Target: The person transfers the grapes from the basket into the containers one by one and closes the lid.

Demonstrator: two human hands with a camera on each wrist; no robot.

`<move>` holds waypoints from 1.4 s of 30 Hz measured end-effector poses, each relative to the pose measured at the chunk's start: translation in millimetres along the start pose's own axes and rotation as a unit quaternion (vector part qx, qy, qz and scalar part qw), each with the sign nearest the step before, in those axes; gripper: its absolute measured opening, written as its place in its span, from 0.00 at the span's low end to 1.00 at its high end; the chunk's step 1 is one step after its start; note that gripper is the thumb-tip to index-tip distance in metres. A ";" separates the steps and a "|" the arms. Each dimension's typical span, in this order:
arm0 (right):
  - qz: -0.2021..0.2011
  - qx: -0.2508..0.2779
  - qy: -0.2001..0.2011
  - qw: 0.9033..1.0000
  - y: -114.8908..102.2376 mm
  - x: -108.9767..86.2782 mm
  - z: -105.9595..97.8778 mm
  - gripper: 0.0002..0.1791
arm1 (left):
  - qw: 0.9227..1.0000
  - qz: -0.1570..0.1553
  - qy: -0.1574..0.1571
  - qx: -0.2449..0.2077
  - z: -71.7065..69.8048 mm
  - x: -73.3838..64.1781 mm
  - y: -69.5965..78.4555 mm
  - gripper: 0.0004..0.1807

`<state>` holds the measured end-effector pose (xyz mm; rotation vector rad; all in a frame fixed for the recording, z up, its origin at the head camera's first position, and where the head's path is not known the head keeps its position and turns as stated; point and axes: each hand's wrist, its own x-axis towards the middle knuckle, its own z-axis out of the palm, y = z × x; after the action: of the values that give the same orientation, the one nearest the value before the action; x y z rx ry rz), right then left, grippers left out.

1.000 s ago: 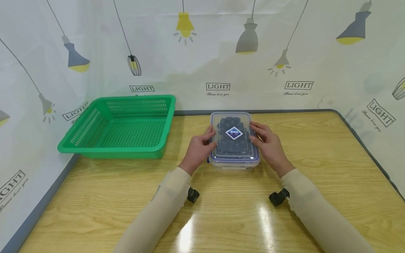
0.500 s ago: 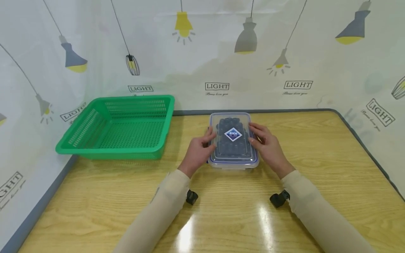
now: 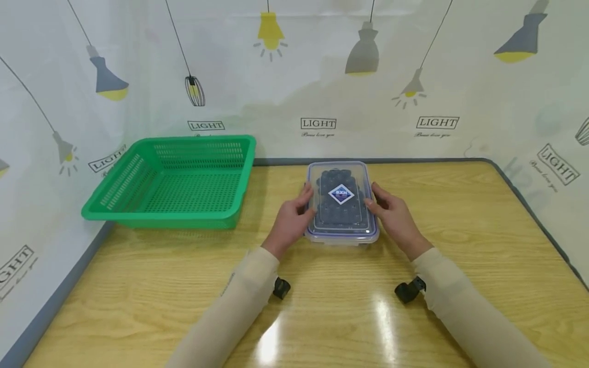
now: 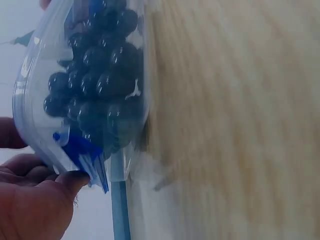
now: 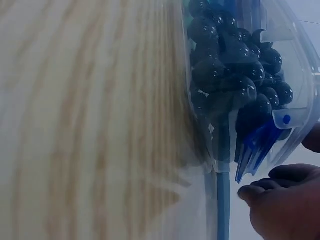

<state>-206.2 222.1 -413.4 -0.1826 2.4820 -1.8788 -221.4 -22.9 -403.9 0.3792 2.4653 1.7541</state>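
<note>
A clear food container point(image 3: 340, 204) with a blue-edged lid and a diamond sticker lies on the table. Dark round fruit, resembling grapes or blueberries, fills much of it. My left hand point(image 3: 289, 220) holds its left side, thumb at the lid's edge; in the left wrist view a fingertip meets the flared blue-sealed latch point(image 4: 82, 155). On the right, my right hand point(image 3: 395, 217) has its thumb on the lid rim and its fingers down the side. The right wrist view shows that side's latch point(image 5: 260, 145) tilted outward, fingertips close beside it. Lid and rim hide part of the fingers.
A green perforated plastic basket point(image 3: 193, 191) stands on the table at the left. Behind the wooden table point(image 3: 322, 301) hangs a white backdrop point(image 3: 294, 76) printed with lamps. Black wrist cameras point(image 3: 281, 289) hang below both sleeves.
My right fingers have slid off the lid's right edge and down beside the container, while the thumb stays at the rim. The left hand stays at its side. The head view shifts slightly.
</note>
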 end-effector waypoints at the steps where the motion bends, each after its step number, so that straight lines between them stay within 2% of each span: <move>1: 0.017 0.001 -0.003 1.000 0.3 -0.2 -0.3 0.36 | 1.000 -0.007 -0.002 0.001 0.8 -0.6 -0.5 0.29; 5: 0.061 0.003 -0.012 0.998 1.2 0.1 -1.7 0.38 | 0.999 -0.048 0.000 -0.019 1.9 -2.2 -2.6 0.32; 7: 0.073 0.017 -0.015 0.997 1.6 0.6 -2.3 0.38 | 0.997 -0.072 0.003 -0.033 1.7 -2.0 -3.6 0.33; 12: 0.090 0.060 -0.029 0.994 3.0 1.9 -3.2 0.38 | 0.993 -0.108 0.008 -0.054 2.0 0.7 -5.7 0.34; 15: 0.098 0.077 -0.032 0.992 3.7 2.8 -3.2 0.38 | 0.988 -0.126 0.009 -0.087 1.8 1.2 -7.0 0.33; 20: 0.109 0.097 -0.027 0.989 4.4 1.8 -3.3 0.37 | 0.977 -0.139 -0.015 -0.161 0.3 0.3 -8.8 0.29; 24: 0.115 0.103 -0.024 0.988 4.7 0.9 -3.0 0.37 | 0.971 -0.142 -0.033 -0.191 -1.5 -0.4 -8.5 0.27; 28: 0.116 0.109 -0.017 0.987 4.3 0.5 -2.0 0.38 | 0.970 -0.147 -0.028 -0.193 -1.3 -0.5 -8.6 0.28; 35: 0.120 0.090 0.029 0.988 -0.9 -1.2 0.2 0.40 | 0.976 -0.150 0.010 -0.156 1.4 -0.6 -4.1 0.29; 42: 0.108 0.068 0.063 0.990 -1.8 -2.8 2.2 0.41 | 0.975 -0.162 0.014 -0.149 0.4 -1.6 -2.9 0.29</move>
<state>-203.1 219.8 -412.4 0.2066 2.3242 -2.0125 -220.2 -23.9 -406.9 -0.0706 2.0811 1.9448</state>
